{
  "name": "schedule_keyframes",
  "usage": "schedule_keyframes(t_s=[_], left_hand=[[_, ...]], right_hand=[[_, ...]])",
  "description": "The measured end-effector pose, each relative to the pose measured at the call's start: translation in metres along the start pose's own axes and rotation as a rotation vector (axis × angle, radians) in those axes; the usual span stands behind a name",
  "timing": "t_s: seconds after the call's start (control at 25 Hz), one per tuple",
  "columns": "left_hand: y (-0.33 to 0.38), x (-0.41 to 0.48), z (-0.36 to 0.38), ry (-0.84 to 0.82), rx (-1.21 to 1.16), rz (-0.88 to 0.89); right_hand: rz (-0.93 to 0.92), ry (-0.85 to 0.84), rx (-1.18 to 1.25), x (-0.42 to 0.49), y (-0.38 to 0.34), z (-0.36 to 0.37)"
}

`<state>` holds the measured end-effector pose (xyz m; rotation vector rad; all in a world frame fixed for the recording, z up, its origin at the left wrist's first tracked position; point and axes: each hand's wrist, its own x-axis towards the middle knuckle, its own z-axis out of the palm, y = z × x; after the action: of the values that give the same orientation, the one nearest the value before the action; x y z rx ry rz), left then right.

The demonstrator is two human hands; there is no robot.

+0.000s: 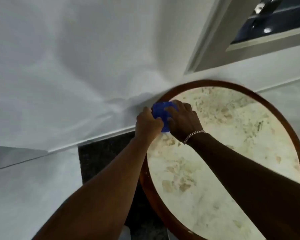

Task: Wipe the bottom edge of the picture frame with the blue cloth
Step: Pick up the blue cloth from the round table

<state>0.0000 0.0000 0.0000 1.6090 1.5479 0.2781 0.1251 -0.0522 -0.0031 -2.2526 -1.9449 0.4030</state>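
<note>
The blue cloth [161,112] is bunched at the far left rim of a round table [215,87] with a brown rim and a pale marbled top. Both hands hold it. My left hand [148,124] grips its left side, fingers curled. My right hand [184,118], with a silver bracelet on the wrist, presses on it from the right. The grey picture frame [210,54] hangs on the white wall at the upper right, well above the hands; its lower edge runs diagonally and nothing touches it.
A white wall fills the left and top. A white skirting board [93,139] meets a dark speckled floor patch [102,161] beside the table. Dark glass in the frame [274,23] shows bright reflections.
</note>
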Motion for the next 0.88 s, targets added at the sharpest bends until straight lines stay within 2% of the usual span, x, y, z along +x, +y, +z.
schedule_keyframes(t_s=[0.16,0.36,0.44,0.6,0.88], left_hand=[[-0.016,0.022,0.032,0.066,-0.172,-0.072],[-0.01,0.023,0.025,0.105,-0.319,-0.126],[-0.005,0.013,0.004,0.149,-0.358,-0.129],[0.028,-0.005,-0.065,0.23,-0.417,-0.023],[0.134,-0.061,-0.217,0.452,-0.587,0.347]], right_hand=[[0.118,0.061,0.014,0.015,0.01,0.037],[0.197,0.144,0.236,0.023,0.007,0.036],[0.122,0.179,0.312,0.022,-0.006,0.019],[-0.019,0.379,0.37,0.031,-0.047,-0.041],[-0.322,0.679,0.345,0.05,-0.134,-0.222]])
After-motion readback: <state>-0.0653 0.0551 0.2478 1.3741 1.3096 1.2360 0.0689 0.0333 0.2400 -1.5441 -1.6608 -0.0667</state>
